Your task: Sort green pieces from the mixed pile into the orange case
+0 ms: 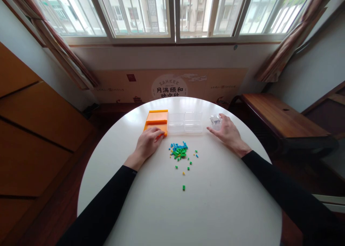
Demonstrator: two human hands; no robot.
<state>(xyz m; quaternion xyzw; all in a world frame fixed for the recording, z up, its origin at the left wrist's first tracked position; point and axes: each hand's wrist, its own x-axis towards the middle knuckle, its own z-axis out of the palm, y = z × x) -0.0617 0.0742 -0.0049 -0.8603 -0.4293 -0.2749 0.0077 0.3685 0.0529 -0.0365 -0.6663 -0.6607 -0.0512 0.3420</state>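
Note:
My left hand (147,143) rests at the front of an orange plastic tray (156,115), its fingers curled together on the tray's near right corner. The fingertips are partly hidden. On the far right of the table my right hand (228,132) has its thumb and fingers around a small clear plastic box (215,121); something greyish shows in or on it. Between the hands lies a loose pile of tiny building bricks (179,150), mostly green and blue with a few yellow. Several stray bricks trail toward me, the nearest a green brick (183,187).
Two clear compartment trays (176,122) (193,122) stand side by side right of the orange tray. All this is on a round white table (215,203). A wooden bench (285,114) stands at right, a printed cardboard panel (221,80) behind, and orange-brown cabinets (32,131) at left.

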